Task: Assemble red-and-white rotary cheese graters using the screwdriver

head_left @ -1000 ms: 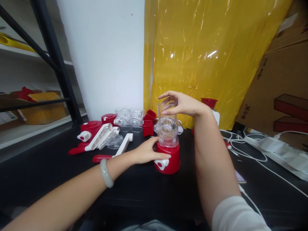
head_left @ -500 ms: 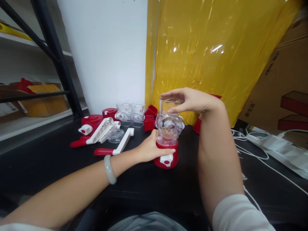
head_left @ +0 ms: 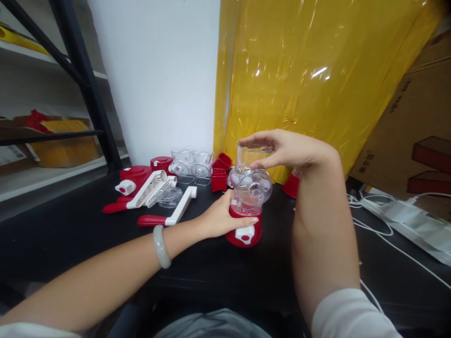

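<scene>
A red base (head_left: 242,240) with a white knob (head_left: 244,234) stands on the black table, and my left hand (head_left: 222,218) is wrapped round its upper part from the left. On top of the base sits a clear plastic grater housing (head_left: 252,186) with a round opening and an upright feed chute. My right hand (head_left: 282,148) grips the rim of the chute from above and the right, fingers over the far side and thumb on the near side. The joint between housing and base is partly hidden by my left hand.
Left on the table lie white crank handles with red grips (head_left: 179,206), clear discs (head_left: 171,197) and red bases (head_left: 135,176). Behind stand clear housings (head_left: 192,162) and red pushers (head_left: 220,173). White cables and a power strip (head_left: 405,216) are at the right.
My right hand has moved slightly right with the clear grater housing, which has turned so its round opening faces more to the right. My left hand keeps its hold on the base.
</scene>
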Action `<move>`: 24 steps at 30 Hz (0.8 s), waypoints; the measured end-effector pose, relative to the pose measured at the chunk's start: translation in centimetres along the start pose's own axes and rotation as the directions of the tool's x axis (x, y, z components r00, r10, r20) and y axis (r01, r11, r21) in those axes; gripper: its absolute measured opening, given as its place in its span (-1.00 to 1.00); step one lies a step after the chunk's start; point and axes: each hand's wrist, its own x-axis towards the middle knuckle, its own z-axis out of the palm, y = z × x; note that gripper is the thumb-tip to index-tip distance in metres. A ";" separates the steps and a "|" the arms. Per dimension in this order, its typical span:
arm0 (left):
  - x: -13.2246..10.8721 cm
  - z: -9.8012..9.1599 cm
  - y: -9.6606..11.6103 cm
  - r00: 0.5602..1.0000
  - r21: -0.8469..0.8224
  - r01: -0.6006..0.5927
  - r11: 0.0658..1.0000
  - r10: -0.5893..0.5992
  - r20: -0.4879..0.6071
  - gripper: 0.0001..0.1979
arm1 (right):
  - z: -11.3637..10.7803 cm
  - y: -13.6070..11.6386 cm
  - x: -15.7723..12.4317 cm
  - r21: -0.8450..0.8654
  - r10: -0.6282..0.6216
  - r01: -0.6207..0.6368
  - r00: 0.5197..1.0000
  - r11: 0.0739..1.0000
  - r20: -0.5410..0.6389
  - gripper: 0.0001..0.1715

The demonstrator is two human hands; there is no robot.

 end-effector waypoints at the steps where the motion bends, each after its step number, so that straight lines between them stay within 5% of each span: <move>1: 0.0 0.0 0.0 1.000 0.000 -0.001 1.000 0.001 0.006 -0.24 | 0.0 -0.3 -0.1 -0.017 0.018 -0.018 1.000 1.000 0.002 -0.45; 7: 0.1 0.0 0.5 0.998 0.001 -0.054 0.999 0.054 0.027 -0.28 | 0.3 -2.5 -0.4 -0.305 0.177 -0.153 0.983 0.940 0.053 -0.33; 13: -0.1 -0.1 1.2 0.998 0.015 -0.057 0.998 0.057 0.027 -0.31 | 1.9 -5.7 -0.7 -0.630 0.366 -0.362 0.921 0.687 -0.130 -0.43; 18: -0.1 -0.1 1.0 0.999 0.019 -0.038 0.999 0.038 0.012 -0.32 | 3.2 -7.5 -0.7 -0.703 0.415 -0.451 0.878 0.551 -0.238 -0.44; 24: -0.1 -0.2 0.8 0.999 0.004 -0.031 1.000 0.031 0.030 -0.36 | 3.6 -7.1 -0.3 -0.691 0.404 -0.447 0.883 0.569 -0.239 -0.29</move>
